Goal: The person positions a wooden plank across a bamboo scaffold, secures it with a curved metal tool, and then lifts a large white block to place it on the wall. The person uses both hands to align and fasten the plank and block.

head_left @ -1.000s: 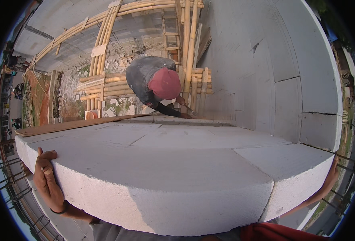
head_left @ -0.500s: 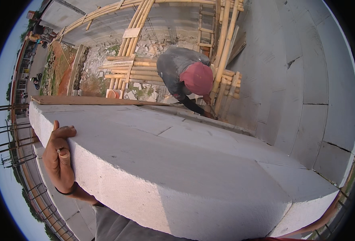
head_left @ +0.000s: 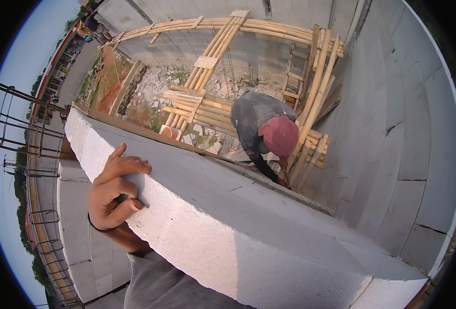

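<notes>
At the left, my left hand [head_left: 115, 190] is against the near edge of a pale, light-concrete block wall [head_left: 290, 242]. Its upper fingers are bent over the edge, and the thumb and a curled finger close in beside the block face. A small dark tip shows by the thumb; what it belongs to is too hidden to name. A black band circles the wrist, and a grey sleeve [head_left: 171, 283] covers the forearm below. Sun lights the left part of the wall's near face, while the rest lies in shade. My right hand is out of view.
Beyond the wall a co-worker in a red cap [head_left: 278, 136] bends low, reaching to the wall's far side. Bamboo scaffolding [head_left: 207, 64] stands around them over rubble. A tall block wall [head_left: 393, 129] rises at right; steel rebar [head_left: 29, 121] sticks out at left.
The view has swung, so the wall, scaffold and co-worker sit farther right and lower, the wall tilting more steeply. My left hand stays at the wall edge, its upper fingers reaching farther over the top.
</notes>
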`<action>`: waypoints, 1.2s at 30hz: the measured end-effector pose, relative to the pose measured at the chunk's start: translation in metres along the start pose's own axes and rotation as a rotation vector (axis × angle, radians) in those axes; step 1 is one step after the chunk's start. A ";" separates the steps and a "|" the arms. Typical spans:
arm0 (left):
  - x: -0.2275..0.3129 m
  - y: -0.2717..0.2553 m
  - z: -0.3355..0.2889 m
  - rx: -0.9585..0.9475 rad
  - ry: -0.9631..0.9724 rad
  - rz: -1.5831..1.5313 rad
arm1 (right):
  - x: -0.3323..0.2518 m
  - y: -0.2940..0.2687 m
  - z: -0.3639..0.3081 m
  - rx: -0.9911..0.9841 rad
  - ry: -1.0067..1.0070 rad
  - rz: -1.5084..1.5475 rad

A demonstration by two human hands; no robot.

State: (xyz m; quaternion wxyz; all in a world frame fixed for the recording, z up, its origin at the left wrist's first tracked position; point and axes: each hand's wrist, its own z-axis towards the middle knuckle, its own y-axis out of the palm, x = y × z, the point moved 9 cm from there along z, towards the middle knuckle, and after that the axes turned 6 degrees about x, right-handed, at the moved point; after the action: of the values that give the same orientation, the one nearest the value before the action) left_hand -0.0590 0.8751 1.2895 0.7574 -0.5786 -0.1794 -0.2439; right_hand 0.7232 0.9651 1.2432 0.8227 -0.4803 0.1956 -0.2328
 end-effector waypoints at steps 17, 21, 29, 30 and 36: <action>-0.002 0.000 0.005 0.027 -0.083 -0.036 | 0.000 0.006 -0.001 0.004 0.006 0.038; -0.004 0.000 0.003 0.040 -0.093 -0.041 | 0.000 0.006 -0.002 0.006 0.003 0.039; -0.009 0.000 0.004 0.036 -0.075 -0.049 | 0.011 0.001 -0.005 -0.006 0.008 0.038; -0.009 0.001 0.006 0.039 -0.072 -0.046 | 0.016 0.001 -0.007 -0.009 0.018 0.035; -0.008 -0.003 -0.003 0.113 -0.104 -0.010 | 0.023 0.010 -0.001 -0.064 0.050 0.061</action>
State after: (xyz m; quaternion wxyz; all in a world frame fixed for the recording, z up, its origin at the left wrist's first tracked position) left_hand -0.0672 0.8730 1.2873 0.7772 -0.5461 -0.2347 -0.2067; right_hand 0.7440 0.9556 1.2315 0.8085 -0.4942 0.2378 -0.2134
